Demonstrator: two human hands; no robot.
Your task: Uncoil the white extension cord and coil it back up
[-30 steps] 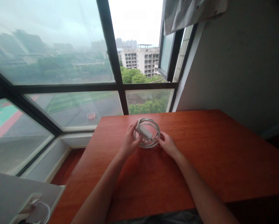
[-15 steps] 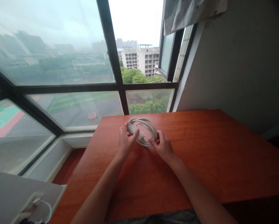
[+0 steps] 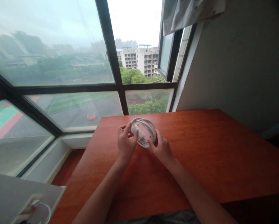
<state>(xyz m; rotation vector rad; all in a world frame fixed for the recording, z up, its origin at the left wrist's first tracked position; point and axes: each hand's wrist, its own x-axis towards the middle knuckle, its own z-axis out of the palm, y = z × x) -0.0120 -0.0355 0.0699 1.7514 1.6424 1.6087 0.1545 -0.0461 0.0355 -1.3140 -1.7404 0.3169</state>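
Between my two hands is a white cable (image 3: pixel 149 126) wound into a round coil of several loops. A thicker white plug end (image 3: pixel 139 133) lies across the coil's left part. My left hand (image 3: pixel 126 140) grips the coil at the left, its thumb pressed on the plug end. On the right side, my right hand (image 3: pixel 161 146) pinches the loops between thumb and fingers. Some fingertips are hidden behind the cable. The coil is tilted toward me over the reddish-brown wooden table (image 3: pixel 207 149).
A dark-framed window (image 3: pixel 71 90) stands behind the table, with one open pane (image 3: pixel 167 56) and a curtain (image 3: pixel 190 14) above it. A grey wall (image 3: pixel 232 62) is on the right. At lower left, a white plug with a cord (image 3: pixel 37 203) sits in a wall socket.
The coil has turned slightly in my hands. My left fingers have shifted and spread a little at its left edge; both hands still hold it.
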